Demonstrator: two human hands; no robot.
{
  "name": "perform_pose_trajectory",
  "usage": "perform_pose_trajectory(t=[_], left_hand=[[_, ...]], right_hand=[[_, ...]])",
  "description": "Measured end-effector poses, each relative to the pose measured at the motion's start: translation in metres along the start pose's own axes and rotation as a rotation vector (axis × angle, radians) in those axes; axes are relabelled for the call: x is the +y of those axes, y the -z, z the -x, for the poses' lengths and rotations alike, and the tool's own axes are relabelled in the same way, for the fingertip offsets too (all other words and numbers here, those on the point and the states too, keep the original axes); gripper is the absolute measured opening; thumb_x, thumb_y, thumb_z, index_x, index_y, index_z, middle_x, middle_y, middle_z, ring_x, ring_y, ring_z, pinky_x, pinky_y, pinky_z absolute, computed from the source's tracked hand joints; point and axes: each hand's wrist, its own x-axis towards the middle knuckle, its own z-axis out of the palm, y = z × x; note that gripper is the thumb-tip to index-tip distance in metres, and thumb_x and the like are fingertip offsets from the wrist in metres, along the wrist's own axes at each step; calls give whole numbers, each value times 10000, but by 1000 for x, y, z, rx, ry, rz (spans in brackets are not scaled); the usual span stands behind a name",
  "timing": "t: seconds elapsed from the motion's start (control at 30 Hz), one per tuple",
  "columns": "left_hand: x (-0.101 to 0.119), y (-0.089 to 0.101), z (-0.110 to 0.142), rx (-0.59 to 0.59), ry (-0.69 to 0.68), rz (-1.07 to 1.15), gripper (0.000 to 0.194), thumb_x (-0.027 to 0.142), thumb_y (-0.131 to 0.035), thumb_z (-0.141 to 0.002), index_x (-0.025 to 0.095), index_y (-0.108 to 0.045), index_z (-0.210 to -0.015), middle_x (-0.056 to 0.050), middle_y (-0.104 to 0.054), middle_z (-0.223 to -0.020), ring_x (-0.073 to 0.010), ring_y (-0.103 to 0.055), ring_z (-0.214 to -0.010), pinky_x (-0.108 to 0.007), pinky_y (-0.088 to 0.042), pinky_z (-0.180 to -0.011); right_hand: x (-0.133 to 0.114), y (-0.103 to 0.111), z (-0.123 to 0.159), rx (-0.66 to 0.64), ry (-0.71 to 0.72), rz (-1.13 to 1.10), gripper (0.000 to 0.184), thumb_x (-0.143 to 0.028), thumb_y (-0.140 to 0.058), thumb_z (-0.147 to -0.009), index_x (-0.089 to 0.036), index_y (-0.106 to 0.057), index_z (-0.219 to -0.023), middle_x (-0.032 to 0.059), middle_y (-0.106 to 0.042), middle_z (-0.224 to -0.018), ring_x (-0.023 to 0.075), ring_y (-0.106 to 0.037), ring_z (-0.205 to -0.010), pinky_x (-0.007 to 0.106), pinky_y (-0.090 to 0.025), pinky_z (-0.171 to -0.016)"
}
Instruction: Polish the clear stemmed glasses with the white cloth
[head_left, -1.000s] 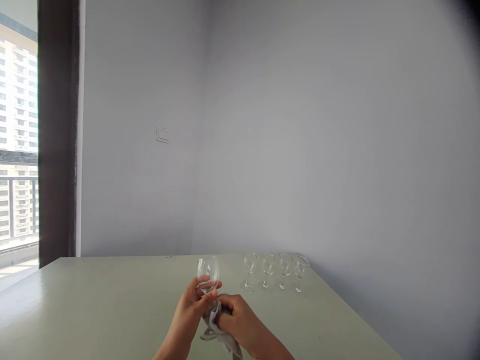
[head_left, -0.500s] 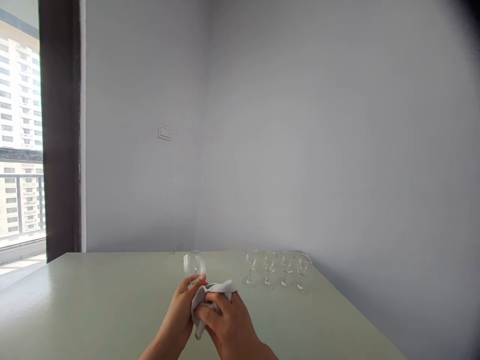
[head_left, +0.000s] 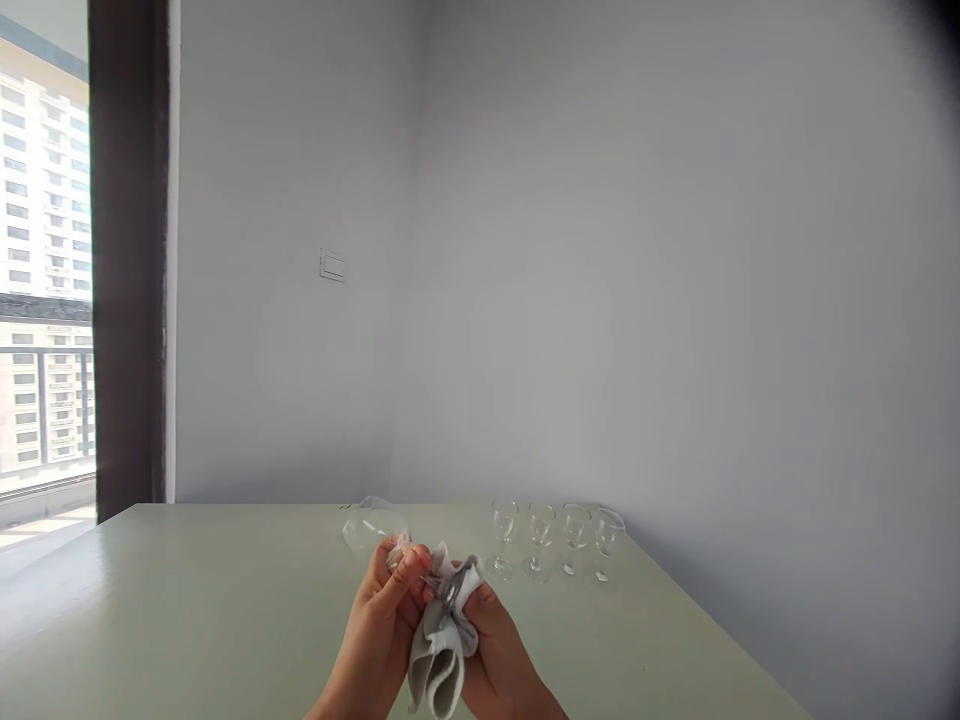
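My left hand (head_left: 386,625) is closed round a clear stemmed glass (head_left: 371,527), which lies tilted with its bowl pointing up and to the left. My right hand (head_left: 499,650) grips a grey cloth (head_left: 442,645) wrapped about the glass's stem and foot, so that end is mostly hidden. Both hands are held together just above the pale green table (head_left: 187,620), near its front middle.
Several clear stemmed glasses (head_left: 555,540) stand upright in a row at the table's far right corner, close to the grey wall. A dark window frame (head_left: 127,260) rises at the left, and a wall switch (head_left: 332,266) sits on the far wall.
The glass has tipped from upright to leaning left, bowl away from me. The cloth has moved from below the bowl to round the stem and foot, with my right hand turning under it.
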Motion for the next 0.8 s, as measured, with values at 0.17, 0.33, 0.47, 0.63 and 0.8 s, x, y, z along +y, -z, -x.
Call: perform_pose_trajectory(t=[0.17, 0.33, 0.47, 0.63, 0.8], left_hand=[[-7, 8, -2, 65, -241, -401, 357, 386, -664, -729, 269, -432, -973, 36, -578, -822, -103, -536, -602, -225, -445, -544], [-22, 35, -13, 180, -397, -959, 304, 442, -580, -742, 229, -460, -922, -17, -620, -849, -183, -618, -704, -291, -468, -621], [-30, 54, -24, 205, -509, -1157, 266, 380, -532, -753, 246, -418, -954, -25, -656, -885, -211, -644, -788, -319, -480, -669], [-30, 61, -32, 220, -526, -1270, 206, 363, -476, -775, 256, -395, -932, -30, -676, -930, -216, -638, -858, -327, -477, -697], [-26, 64, -36, 198, -526, -1308, 218, 373, -443, -798, 260, -369, -970, -20, -673, -924, -205, -630, -876, -339, -467, -758]], right_hand=[[12, -7, -1, 144, -174, -153, 250, -400, -592, -783, -161, -660, -813, 35, -627, -695, 169, -579, -587, 285, -476, -534], [22, -5, -1, 239, -245, -227, 278, -386, -558, -784, -142, -654, -878, 35, -630, -637, 203, -605, -614, 298, -470, -530], [25, -2, 0, 274, -309, -153, 256, -371, -618, -684, -154, -637, -819, 25, -607, -578, 228, -609, -617, 311, -455, -523], [26, 9, -2, 332, -303, 20, 237, -381, -656, -571, -204, -564, -698, 1, -560, -538, 207, -573, -572, 300, -426, -503], [24, 23, -8, 348, -245, 295, 293, -485, -584, -580, -234, -460, -666, -29, -471, -525, 170, -516, -522, 286, -400, -503]])
